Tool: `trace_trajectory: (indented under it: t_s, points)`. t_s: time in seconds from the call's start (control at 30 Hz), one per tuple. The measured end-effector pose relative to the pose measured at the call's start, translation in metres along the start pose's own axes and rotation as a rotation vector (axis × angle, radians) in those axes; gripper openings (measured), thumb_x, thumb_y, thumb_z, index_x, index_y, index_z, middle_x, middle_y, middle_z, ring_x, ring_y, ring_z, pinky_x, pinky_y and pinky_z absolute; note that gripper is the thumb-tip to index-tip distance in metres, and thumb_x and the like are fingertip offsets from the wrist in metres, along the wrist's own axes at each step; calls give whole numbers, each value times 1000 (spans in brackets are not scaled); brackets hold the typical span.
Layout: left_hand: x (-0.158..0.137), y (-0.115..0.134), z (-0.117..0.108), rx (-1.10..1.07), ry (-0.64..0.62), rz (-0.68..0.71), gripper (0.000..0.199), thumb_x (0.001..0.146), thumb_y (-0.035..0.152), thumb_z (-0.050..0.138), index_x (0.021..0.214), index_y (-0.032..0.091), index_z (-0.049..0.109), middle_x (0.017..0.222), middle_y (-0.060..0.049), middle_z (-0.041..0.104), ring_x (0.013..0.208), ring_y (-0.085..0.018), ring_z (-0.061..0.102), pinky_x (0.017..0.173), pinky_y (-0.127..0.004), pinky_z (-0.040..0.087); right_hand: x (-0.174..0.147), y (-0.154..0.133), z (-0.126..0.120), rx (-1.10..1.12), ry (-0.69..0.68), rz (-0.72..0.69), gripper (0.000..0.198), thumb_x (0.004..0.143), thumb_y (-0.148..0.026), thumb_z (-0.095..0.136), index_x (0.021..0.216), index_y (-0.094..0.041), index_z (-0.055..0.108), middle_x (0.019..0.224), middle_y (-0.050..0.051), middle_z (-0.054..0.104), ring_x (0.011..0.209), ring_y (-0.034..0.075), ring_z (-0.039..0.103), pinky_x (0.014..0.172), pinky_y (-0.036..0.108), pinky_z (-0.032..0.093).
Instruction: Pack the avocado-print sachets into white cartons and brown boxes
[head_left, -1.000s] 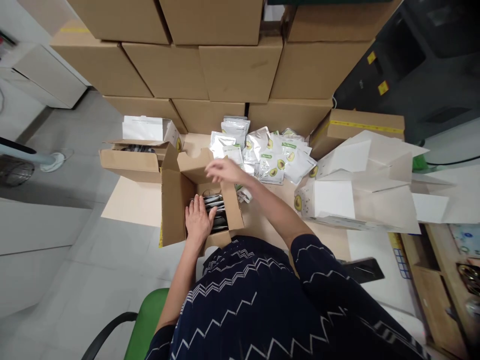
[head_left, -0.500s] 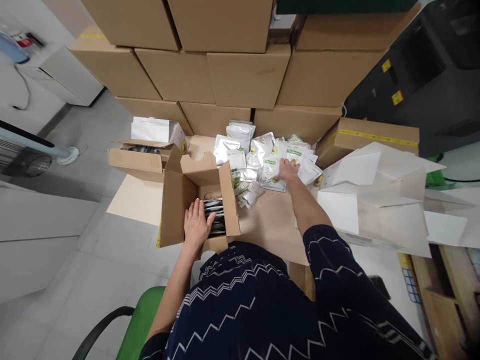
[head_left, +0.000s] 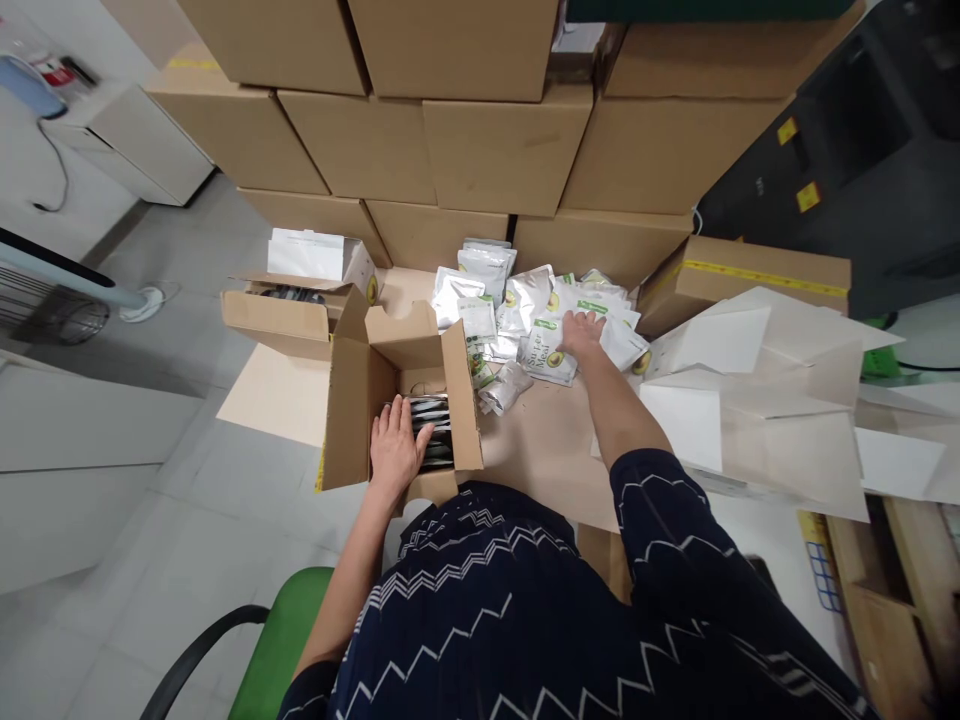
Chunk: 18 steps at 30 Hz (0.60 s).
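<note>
My left hand point(head_left: 396, 445) lies with fingers stretched out at the left inside of an open cardboard box point(head_left: 347, 415), over a row of pouches point(head_left: 435, 455) standing on edge in it. It grips nothing. My right hand point(head_left: 583, 332) reaches into a pile of white and silver pouches on the table and rests on them, fingers apart. Right beside it lies a pouch marked "Super Meal" point(head_left: 551, 350) with an avocado picture. The undersides of the right fingers are partly hidden, and I see no pouch lifted.
A smaller open carton point(head_left: 277, 318) and a white box point(head_left: 360, 270) stand behind left. Stacked cardboard boxes point(head_left: 502, 150) form a wall at the back. Unfolded white cartons point(head_left: 787, 420) lie on the right, near a taped box point(head_left: 757, 280). A green chair point(head_left: 281, 640) is at lower left.
The view has shifted slightly. My right hand has shifted a little over the pouches, its fingers drawn closer together, and the pouch beside it is slightly tilted. My left hand stays in the box.
</note>
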<state>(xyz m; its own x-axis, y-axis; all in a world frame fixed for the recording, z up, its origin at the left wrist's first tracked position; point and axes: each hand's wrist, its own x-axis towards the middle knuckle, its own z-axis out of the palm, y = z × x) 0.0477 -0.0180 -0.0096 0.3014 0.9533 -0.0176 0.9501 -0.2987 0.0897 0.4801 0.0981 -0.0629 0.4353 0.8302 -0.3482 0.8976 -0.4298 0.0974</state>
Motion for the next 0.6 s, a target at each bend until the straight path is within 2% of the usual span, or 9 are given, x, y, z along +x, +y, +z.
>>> trace_trajectory:
  t_s: [0.1,0.2,0.27,0.33,0.43,0.53,0.6]
  points:
    - [0,1,-1,0,-7,1,71,100,55,33,149,6,44,158,-19,41,143,-38,42,117,-55,35,-2,-2,-23,3,-132,15,69,73,-42,83,129,-8,60,132,23,58,135,39,40,107,52,35]
    - [0,1,-2,-5,-4,-4,71,100,55,33,149,5,45,157,-19,41,142,-39,42,117,-54,35,-14,-1,-54,57,-205,-109,46,80,-32,77,119,-9,69,125,20,64,121,31,56,98,39,46]
    - [-1,2,-1,-9,0,-7,72,100,55,32,150,5,44,157,-19,42,142,-39,42,117,-53,35,-32,2,-83,106,-125,-209,37,83,-27,73,114,-9,71,120,18,67,112,27,62,94,34,48]
    - [-1,2,0,-14,1,-9,73,100,56,32,150,4,43,157,-19,42,143,-39,42,117,-53,35,-60,5,-117,190,21,-268,28,85,-24,69,109,-10,73,112,14,70,105,26,65,91,33,49]
    - [-1,2,0,-22,2,-15,72,100,56,32,150,6,43,157,-18,42,143,-39,41,117,-53,34,-113,-1,-167,474,245,-426,24,92,-30,58,102,-13,73,93,6,72,90,22,68,83,33,53]
    - [-1,3,0,-32,8,-23,71,100,56,32,150,6,45,157,-18,43,143,-39,41,117,-52,34,-157,-37,-197,742,381,-646,30,95,-37,55,111,-17,71,98,3,71,92,20,68,85,33,53]
    - [-1,3,-1,-37,14,-21,71,100,56,33,149,6,45,156,-19,43,143,-39,41,117,-53,34,-173,-77,-197,822,348,-783,31,96,-35,55,117,-18,70,106,4,72,98,20,67,89,34,52]
